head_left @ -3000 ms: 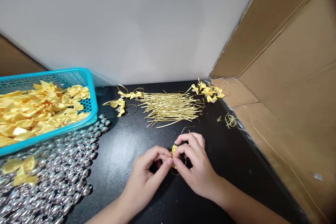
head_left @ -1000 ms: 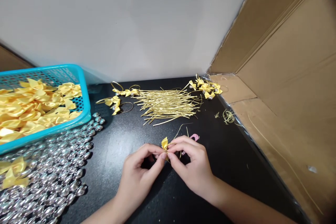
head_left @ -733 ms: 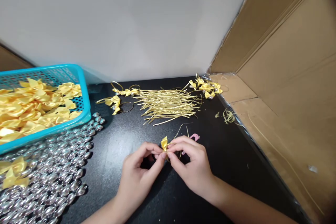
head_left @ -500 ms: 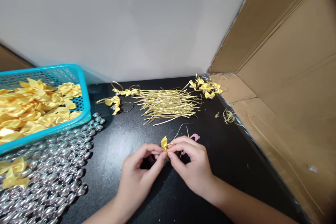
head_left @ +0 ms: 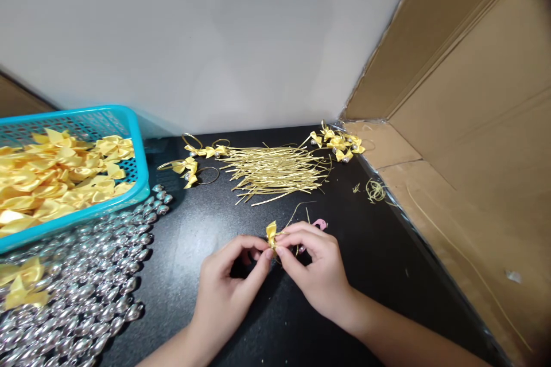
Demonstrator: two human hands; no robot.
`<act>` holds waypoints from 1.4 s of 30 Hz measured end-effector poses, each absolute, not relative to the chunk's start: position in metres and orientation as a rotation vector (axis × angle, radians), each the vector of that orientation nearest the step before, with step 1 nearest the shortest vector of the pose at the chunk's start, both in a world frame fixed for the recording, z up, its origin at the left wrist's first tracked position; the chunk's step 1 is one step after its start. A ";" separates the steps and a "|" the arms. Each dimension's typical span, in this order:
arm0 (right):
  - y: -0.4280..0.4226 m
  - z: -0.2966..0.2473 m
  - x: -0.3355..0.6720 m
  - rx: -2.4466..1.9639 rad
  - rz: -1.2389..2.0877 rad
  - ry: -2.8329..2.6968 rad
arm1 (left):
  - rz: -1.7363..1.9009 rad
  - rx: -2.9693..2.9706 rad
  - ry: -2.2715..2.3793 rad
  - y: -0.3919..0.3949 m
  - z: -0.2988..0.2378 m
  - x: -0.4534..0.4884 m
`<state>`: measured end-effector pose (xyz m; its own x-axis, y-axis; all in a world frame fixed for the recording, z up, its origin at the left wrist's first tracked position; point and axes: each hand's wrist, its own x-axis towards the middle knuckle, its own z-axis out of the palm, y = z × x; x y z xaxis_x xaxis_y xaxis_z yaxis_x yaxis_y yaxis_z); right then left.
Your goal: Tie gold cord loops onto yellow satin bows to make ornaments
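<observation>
Over the front middle of the black table, a small yellow ribbon bow (head_left: 271, 231) sticks up between my fingertips. My left hand (head_left: 235, 272) pinches the bow from the left, thumb and index finger closed. From the other side my right hand (head_left: 316, 266) is closed in a pinch on a thin gold cord (head_left: 280, 233) at the bow. The exact grip is partly hidden by the fingers. Just behind my right hand lies a pink tool (head_left: 320, 223), mostly covered by that hand. A loose strand of gold cord (head_left: 297, 211) curves out beside it.
Many gold cord pieces (head_left: 275, 175) lie beyond my hands. Finished-looking bows with cord loops rest left (head_left: 189, 171) and right (head_left: 340, 143) of them. A blue basket (head_left: 140, 155) of yellow bows stands left, with silver beads (head_left: 86, 292) before it. Cardboard (head_left: 473, 126) borders the right.
The bow has tilted and shifted very slightly to the right between my fingertips. Both hands keep nearly the same place and pinch.
</observation>
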<state>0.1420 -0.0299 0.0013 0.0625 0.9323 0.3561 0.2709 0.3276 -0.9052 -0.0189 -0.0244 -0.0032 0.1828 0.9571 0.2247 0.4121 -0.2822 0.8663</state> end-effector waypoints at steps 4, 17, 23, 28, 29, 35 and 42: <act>-0.030 0.002 0.142 -1.171 0.721 -1.467 | 1.066 1.780 1.280 -0.023 -0.003 -0.018; -0.029 0.003 0.142 -1.173 0.716 -1.471 | 1.037 1.685 1.289 -0.025 -0.002 -0.018; -0.030 0.003 0.142 -1.168 0.717 -1.475 | 1.055 1.732 1.276 -0.021 0.002 -0.016; -0.030 0.001 0.142 -1.156 0.719 -1.483 | 1.053 1.705 1.292 -0.021 0.000 -0.015; -0.030 0.001 0.142 -1.155 0.717 -1.485 | 1.058 1.702 1.285 -0.021 -0.001 -0.015; -0.029 0.001 0.142 -1.168 0.708 -1.495 | 1.070 1.712 1.234 -0.020 -0.001 -0.017; -0.029 0.000 0.142 -1.174 0.711 -1.492 | 1.044 1.707 1.239 -0.017 -0.003 -0.017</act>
<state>0.1422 -0.0292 -0.0001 0.0420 0.9290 0.3678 0.2992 0.3395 -0.8917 -0.0167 -0.0174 -0.0027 0.1919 0.9656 0.1756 0.3368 -0.2329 0.9123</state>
